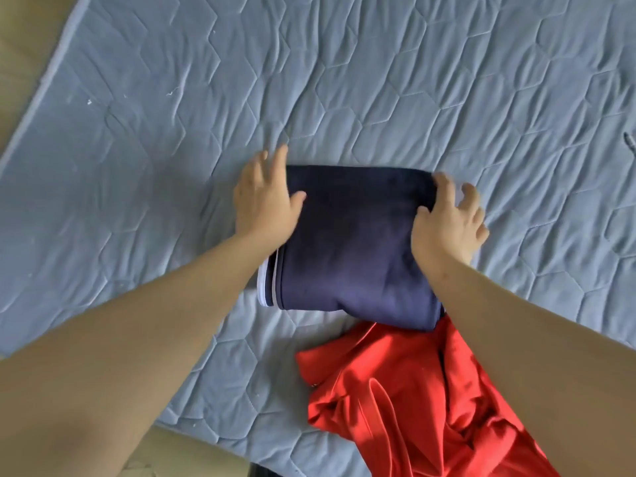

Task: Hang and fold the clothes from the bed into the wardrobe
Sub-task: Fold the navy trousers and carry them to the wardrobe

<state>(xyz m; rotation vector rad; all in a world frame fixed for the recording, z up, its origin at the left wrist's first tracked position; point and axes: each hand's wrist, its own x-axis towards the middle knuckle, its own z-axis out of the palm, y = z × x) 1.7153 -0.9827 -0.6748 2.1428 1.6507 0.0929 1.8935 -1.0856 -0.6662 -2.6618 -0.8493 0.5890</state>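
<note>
Blue-grey quilted bedcover [378, 80] under folded navy garment [354, 242]; left hand [263, 201], right hand [447, 222], grip apart.

The quilted grey bed [378, 80] bears a folded navy garment [354, 242] and a crumpled red garment [395, 390].

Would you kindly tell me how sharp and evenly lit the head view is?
Head view: wide-angle distortion curves the quilt border; fingertips of the left hand and right hand are motion-blurred; soft light, brighter streak on the red garment; navy garment shows little detail.
</note>
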